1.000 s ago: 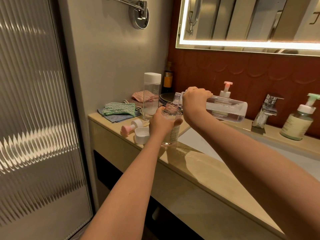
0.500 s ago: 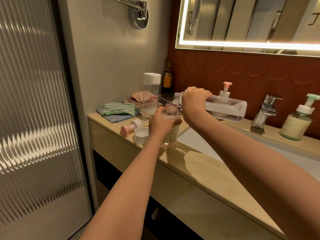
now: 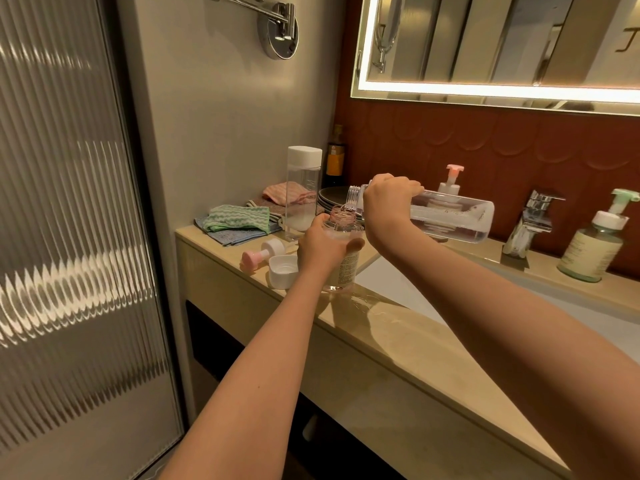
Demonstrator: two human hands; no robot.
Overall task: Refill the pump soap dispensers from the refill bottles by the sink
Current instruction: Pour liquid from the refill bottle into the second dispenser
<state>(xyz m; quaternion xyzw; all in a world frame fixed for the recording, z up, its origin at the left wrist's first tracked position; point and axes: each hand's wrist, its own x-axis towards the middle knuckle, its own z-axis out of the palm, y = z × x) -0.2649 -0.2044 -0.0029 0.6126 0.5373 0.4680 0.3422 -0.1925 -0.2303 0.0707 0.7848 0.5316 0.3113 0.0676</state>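
Hardly anything has shifted over the last second: the right hand point(image 3: 388, 202) and its refill bottle point(image 3: 453, 216) sit a touch higher, and the pour carries on.

Head view: the right hand grips the clear refill bottle near its neck, fingers curled over the top. The bottle lies almost level over the sink point(image 3: 398, 285), its mouth at the open neck of the dispenser bottle point(image 3: 346, 268). The left hand point(image 3: 322, 244) is wrapped around the dispenser bottle's shoulder, holding it upright on the front edge of the bench point(image 3: 398, 341). A wet patch glistens on the bench just right of its base.

Left of the dispenser bottle lie a pink pump head point(image 3: 263, 252) on its side and a white cap point(image 3: 282, 271), open side up. Behind them a second clear bottle point(image 3: 303, 192) with a white lid stands beside folded cloths point(image 3: 239, 218). A pink-topped dispenser point(image 3: 450, 181) stands behind the tipped bottle, and a green-topped dispenser point(image 3: 592, 244) stands right of the tap point(image 3: 530, 220).
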